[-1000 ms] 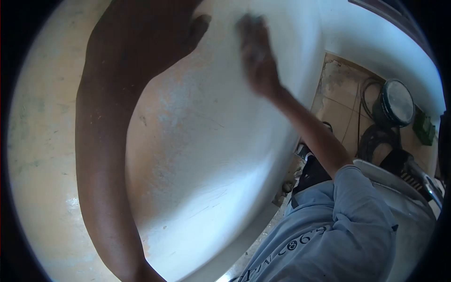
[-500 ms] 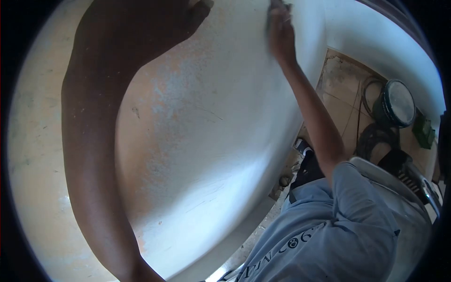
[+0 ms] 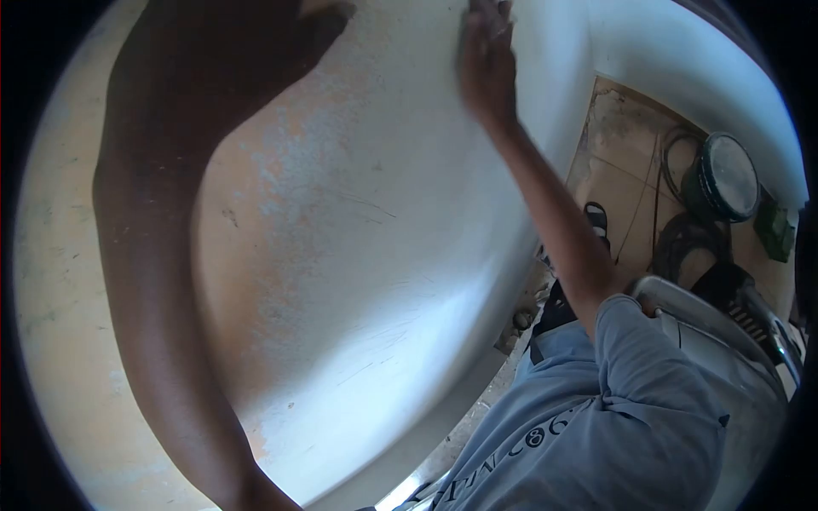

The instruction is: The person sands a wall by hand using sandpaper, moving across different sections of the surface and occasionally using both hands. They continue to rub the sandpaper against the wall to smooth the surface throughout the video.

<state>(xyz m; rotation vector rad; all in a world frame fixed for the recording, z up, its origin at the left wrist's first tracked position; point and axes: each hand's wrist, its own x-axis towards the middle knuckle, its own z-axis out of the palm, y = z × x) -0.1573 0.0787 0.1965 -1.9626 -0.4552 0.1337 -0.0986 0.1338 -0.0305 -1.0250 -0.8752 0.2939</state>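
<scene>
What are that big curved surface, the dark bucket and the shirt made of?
Curved surface: perhaps filler or plaster, smooth with patchy white and beige; its core is unclear. Bucket: probably plastic, with smooth dark sides. Shirt: soft matte fabric, likely cotton, in loose folds.

Kinda mixed lighting here tbh. There's a bright, cool glare across the lower part of the curved pale surface (image 3: 400,332), and it fades into a duller grey higher up. The near arm (image 3: 162,255) is super dark, almost a silhouette up top, with a soft shadow beside it. The far hand (image 3: 490,77) looks blurry. Fisheye lens bends everything near the rim, corners go full black, and the floor (image 3: 618,170) is pretty dim.
</scene>
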